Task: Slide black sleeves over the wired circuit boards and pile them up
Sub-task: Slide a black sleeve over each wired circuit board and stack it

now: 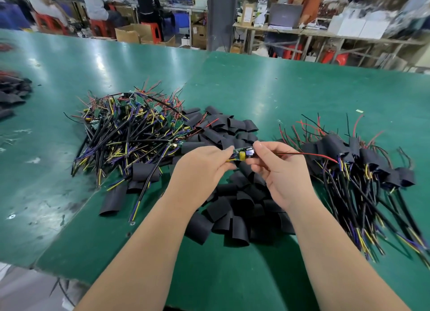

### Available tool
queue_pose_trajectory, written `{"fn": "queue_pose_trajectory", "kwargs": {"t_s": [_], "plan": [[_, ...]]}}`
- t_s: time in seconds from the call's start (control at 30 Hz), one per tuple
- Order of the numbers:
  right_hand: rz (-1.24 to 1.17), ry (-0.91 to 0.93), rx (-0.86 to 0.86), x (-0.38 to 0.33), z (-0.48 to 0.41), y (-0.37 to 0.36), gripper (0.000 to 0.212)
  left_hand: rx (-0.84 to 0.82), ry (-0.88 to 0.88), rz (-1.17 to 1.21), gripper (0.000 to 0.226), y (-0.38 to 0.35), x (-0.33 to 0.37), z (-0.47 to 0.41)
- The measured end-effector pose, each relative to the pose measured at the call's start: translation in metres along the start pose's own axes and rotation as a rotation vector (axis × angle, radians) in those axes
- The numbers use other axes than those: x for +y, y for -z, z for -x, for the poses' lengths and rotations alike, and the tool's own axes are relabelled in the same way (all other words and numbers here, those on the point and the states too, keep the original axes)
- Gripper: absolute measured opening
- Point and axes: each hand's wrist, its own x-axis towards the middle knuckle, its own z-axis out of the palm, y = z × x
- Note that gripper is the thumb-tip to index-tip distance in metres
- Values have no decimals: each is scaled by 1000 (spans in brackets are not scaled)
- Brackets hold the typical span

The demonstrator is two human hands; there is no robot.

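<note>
A small green circuit board (242,153) with a yellow part is held above the table between both hands. My left hand (200,169) pinches its left end, where yellow wires come out. My right hand (279,171) pinches its right end; a red and a black wire (309,154) run out to the right. Loose black sleeves (235,208) lie heaped beneath my hands. Bare wired boards (130,131) are piled at the left. Sleeved boards (363,169) are piled at the right.
The green table (279,85) stretches far back. Another dark heap of sleeves (11,94) lies at the far left edge. Behind the table, people sit at benches with red stools and cardboard boxes. The table's near edge runs along the lower left.
</note>
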Motion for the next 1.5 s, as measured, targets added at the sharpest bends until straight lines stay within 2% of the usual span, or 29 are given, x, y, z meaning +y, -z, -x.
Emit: {"fn": "queue_pose_trajectory", "kwargs": {"t_s": [0.17, 0.3, 0.4, 0.5, 0.57, 0.63, 0.7, 0.77, 0.8, 0.9, 1.13, 1.2, 1.27, 1.33, 1.4, 1.5], "plan": [[-42, -47, 16, -3, 0, -1, 11, 40, -32, 11, 30, 2, 1, -1], [-16, -33, 13, -2, -1, 3, 11, -54, 49, 40, 37, 2, 5, 0], [64, -11, -1, 0, -1, 3, 10, -95, 101, 32, 24, 1, 3, 2], [316, 65, -85, 2, 2, 2, 6, -106, 141, 8, 26, 4, -1, 3], [603, 124, -167, 2, 2, 0, 28, -74, 175, 1, 28, 6, -6, 2], [989, 149, -223, 4, -6, -3, 46, -20, 218, -13, 27, 7, -10, 1], [1291, 169, -180, 6, -21, -10, 42, 25, 241, -33, 25, 8, -14, 0], [1392, 130, -96, 9, -41, -22, 25, 68, 252, -43, 23, 9, -15, 1], [1440, 86, -70, 12, -52, -29, 23, 90, 266, -40, 23, 9, -15, 1], [1592, -75, -55, 19, -82, -49, 37, 138, 304, -48, 24, 11, -14, 2], [1752, -161, -90, 26, -96, -69, 49, 186, 325, -67, 21, 10, -17, 1], [1725, -193, -118, 25, -93, -70, 39, 191, 333, -73, 20, 10, -16, 1], [1552, -162, -84, 21, -84, -63, 30, 202, 340, -85, 19, 11, -16, 3], [1264, 23, -14, 14, -69, -48, 18, 201, 355, -86, 21, 12, -17, 3], [969, 140, 42, 5, -52, -31, 16, 190, 367, -71, 24, 11, -18, 3], [329, 50, 118, -7, -35, -4, 18, 198, 325, -36, 19, 10, -18, 3]]}}
